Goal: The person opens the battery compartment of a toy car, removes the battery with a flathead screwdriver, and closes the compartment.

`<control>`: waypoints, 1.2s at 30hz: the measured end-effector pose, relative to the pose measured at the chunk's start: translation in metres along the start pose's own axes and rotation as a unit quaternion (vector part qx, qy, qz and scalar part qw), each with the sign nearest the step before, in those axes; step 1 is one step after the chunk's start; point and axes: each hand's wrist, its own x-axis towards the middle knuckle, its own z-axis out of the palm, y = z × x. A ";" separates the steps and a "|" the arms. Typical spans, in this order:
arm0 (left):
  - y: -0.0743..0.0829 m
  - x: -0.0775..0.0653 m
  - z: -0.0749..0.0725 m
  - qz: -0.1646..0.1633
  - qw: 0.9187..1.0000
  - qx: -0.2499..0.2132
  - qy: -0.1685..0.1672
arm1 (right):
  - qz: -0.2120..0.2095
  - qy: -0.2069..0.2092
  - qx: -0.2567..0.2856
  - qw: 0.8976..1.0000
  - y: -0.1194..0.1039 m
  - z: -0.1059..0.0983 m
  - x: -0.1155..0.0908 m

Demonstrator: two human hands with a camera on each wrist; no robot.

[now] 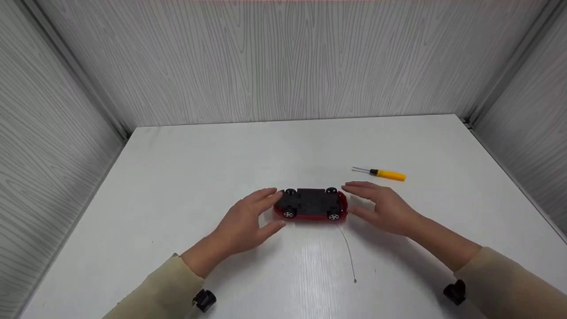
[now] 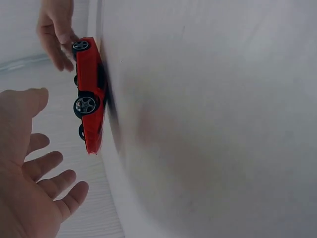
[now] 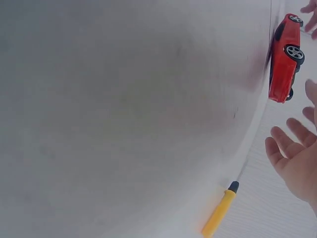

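A red toy car point(image 1: 312, 203) lies upside down on the white table, its black underside and wheels facing up. My left hand point(image 1: 246, 221) is at the car's left end, fingers spread and relaxed; in the left wrist view a gap shows between this hand point(image 2: 34, 168) and the car point(image 2: 91, 94). At the car's right end is my right hand point(image 1: 385, 208), its fingers loosely extended. The right wrist view shows the right hand point(image 3: 297, 148) apart from the car point(image 3: 286, 59). A thin dark wire point(image 1: 349, 250) runs from the car toward the front.
A screwdriver with a yellow handle point(image 1: 390, 175) lies behind my right hand, its metal end pointing left. Grey wood-grain panels point(image 1: 283, 62) stand along the back and both sides of the table point(image 1: 199, 155).
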 end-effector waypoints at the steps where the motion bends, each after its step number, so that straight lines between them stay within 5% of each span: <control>1: 0.000 -0.002 0.000 0.009 1.000 0.019 -0.015 | -0.018 -0.004 -0.019 1.000 -0.001 0.000 -0.001; 6: 0.000 -0.007 0.004 0.001 0.993 0.082 -0.085 | -0.092 -0.039 -0.093 0.991 0.000 0.002 -0.007; 11: 0.002 -0.006 0.007 -0.020 0.984 0.128 -0.125 | -0.110 -0.071 -0.125 0.983 0.002 0.001 -0.010; 22: 0.000 0.003 0.007 -0.028 0.984 0.125 -0.125 | -0.107 -0.076 -0.101 0.986 -0.002 0.002 -0.014; 36: -0.014 0.025 0.007 -0.022 0.990 0.062 -0.125 | -0.165 -0.070 -0.073 0.981 -0.016 0.009 -0.029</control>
